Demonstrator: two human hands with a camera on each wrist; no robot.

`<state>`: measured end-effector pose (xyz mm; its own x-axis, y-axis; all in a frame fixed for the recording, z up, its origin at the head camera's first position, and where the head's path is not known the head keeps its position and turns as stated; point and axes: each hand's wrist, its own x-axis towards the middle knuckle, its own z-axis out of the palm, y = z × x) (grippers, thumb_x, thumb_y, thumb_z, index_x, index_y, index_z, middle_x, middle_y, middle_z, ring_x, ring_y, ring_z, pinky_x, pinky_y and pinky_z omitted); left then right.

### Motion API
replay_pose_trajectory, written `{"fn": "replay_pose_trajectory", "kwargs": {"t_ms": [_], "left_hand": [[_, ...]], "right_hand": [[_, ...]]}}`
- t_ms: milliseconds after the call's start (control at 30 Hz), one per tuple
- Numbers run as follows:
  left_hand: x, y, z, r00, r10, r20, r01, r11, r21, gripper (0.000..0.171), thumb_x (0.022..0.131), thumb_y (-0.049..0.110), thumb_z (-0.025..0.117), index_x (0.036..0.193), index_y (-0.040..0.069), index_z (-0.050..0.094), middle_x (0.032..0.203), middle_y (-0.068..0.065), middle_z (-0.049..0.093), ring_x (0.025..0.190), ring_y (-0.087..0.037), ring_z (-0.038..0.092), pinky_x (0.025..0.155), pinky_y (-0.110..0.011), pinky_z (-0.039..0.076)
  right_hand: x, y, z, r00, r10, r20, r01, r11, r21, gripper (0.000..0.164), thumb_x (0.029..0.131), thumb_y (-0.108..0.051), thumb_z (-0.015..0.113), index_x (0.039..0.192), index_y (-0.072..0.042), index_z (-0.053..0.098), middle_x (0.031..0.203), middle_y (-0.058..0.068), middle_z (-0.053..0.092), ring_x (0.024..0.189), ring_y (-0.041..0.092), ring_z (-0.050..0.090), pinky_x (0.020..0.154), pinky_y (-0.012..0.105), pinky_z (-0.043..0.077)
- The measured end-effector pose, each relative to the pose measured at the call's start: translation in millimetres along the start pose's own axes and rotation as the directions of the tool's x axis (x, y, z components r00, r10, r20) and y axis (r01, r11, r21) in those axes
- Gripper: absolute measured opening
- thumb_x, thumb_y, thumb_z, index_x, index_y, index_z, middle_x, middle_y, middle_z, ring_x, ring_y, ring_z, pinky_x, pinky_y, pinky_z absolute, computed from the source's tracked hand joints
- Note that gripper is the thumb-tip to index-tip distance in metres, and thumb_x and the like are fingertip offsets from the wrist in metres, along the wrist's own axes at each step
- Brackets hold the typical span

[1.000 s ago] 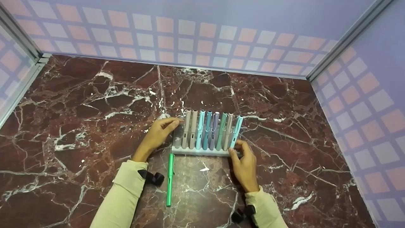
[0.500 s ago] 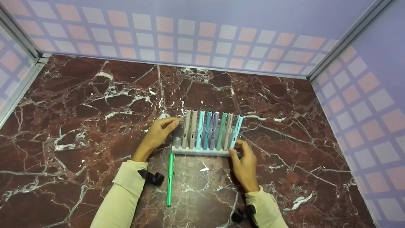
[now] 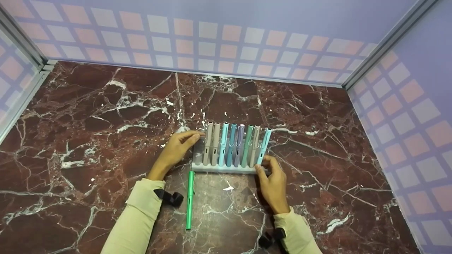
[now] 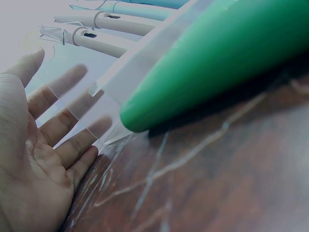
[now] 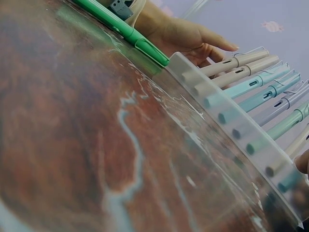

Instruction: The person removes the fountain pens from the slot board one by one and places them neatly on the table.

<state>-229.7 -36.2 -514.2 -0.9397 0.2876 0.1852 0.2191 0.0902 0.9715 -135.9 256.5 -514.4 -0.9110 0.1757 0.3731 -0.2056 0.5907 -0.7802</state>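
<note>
A clear acrylic pen stand [image 3: 226, 170] holds a row of several capped pens, beige, light blue, teal, purple and green. My left hand [image 3: 176, 148] is at its left end; in the left wrist view its fingers [image 4: 72, 147] lie fairly straight behind the see-through panel. At the right end, my right hand [image 3: 275, 180] grips the stand's corner, thumb on the front edge beside the rightmost light blue pen [image 3: 265, 141]. Only a fingertip [image 5: 303, 162] of it shows in the right wrist view. A bright green pen [image 3: 189, 201] lies on the table before the stand's left corner, touched by neither hand.
The table [image 3: 106, 141] is dark red marble with white veins. Pale panels with pink and white squares [image 3: 183, 46] enclose it at the back and sides. Black straps with small cameras [image 3: 173, 199] sit on both wrists.
</note>
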Motion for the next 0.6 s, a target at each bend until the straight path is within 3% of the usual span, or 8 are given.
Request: {"fn": "replay_pose_trajectory", "kwargs": {"t_ms": [600], "left_hand": [[-0.8, 0.1, 0.7, 1.0, 0.001, 0.003, -0.001, 1.0, -0.018, 0.028, 0.103, 0.013, 0.054, 0.121, -0.004, 0.067, 0.126, -0.021, 0.067, 0.123, -0.033, 0.06, 0.111, -0.045, 0.041]], "right_hand": [[0.9, -2.4, -1.8, 0.998, 0.061, -0.012, -0.061, 0.998, 0.008, 0.018, 0.089, -0.003, 0.072, 0.106, -0.002, 0.064, 0.091, 0.009, 0.07, 0.075, 0.016, 0.061, 0.068, 0.022, 0.05]]}}
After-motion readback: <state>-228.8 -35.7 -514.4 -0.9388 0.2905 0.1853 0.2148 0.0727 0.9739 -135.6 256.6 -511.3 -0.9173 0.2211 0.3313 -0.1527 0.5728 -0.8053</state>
